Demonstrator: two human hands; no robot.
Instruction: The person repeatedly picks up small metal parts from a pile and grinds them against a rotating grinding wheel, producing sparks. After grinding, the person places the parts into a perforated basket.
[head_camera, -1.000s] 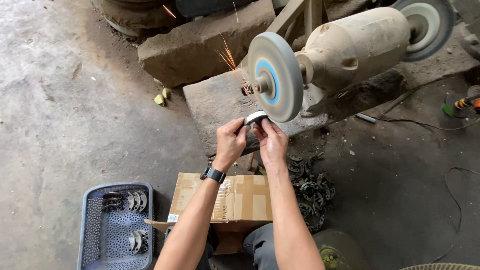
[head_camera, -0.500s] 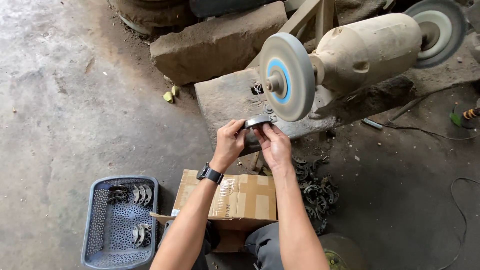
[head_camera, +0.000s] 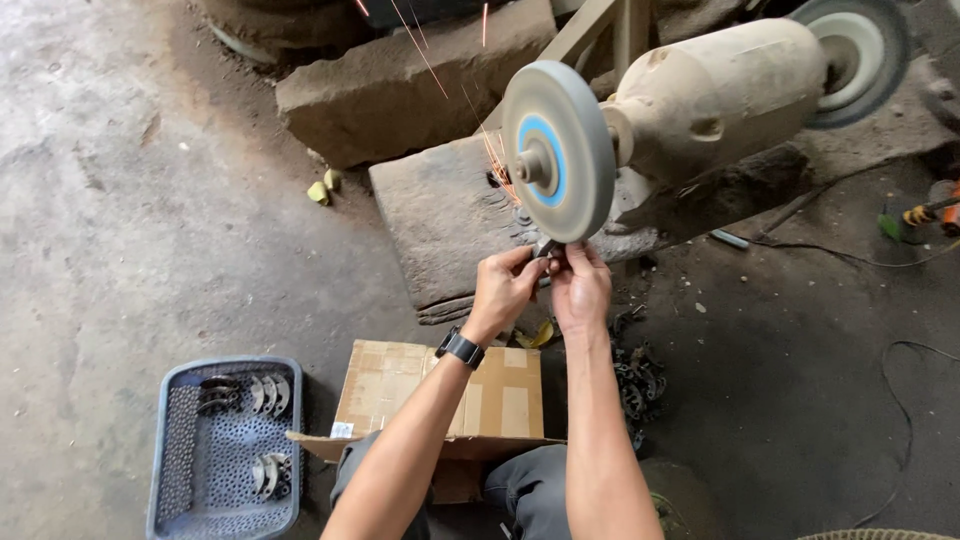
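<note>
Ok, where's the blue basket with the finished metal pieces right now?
In the head view the blue basket sits on the concrete floor at lower left, just left of the cardboard box and below the left hand working at the grinding wheel.

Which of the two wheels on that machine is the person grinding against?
The near grey wheel with the blue centre: both hands press a small metal piece to its lower edge and sparks fly. The far wheel runs untouched.
</note>
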